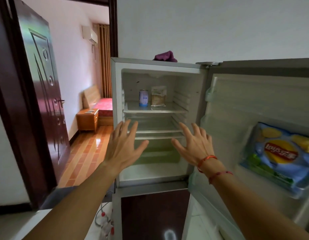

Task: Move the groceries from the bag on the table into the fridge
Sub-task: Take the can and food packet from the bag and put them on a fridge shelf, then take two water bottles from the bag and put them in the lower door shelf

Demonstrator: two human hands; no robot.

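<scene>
Spreading the fingers [133, 126] of both hands straight and apart, grasping nothing. Holding the left hand [123, 148] and the right hand [193, 144] just in front of the fridge [115, 101], before its middle shelves. Not seeing the grocery bag or its table anywhere near the fridge. Judging the step as fetching the next item, so pulling both arms out straight and minding the fridge door [254, 101], open at the right. Seeing inside the fridge a can [143, 99] and a pale packet [158, 97] on the top shelf [155, 110], and a chips bag [280, 156] in the door. Noticing a purple cloth [165, 56] on top of the fridge and a dark room door [44, 84] left of it, blocking nothing.
</scene>
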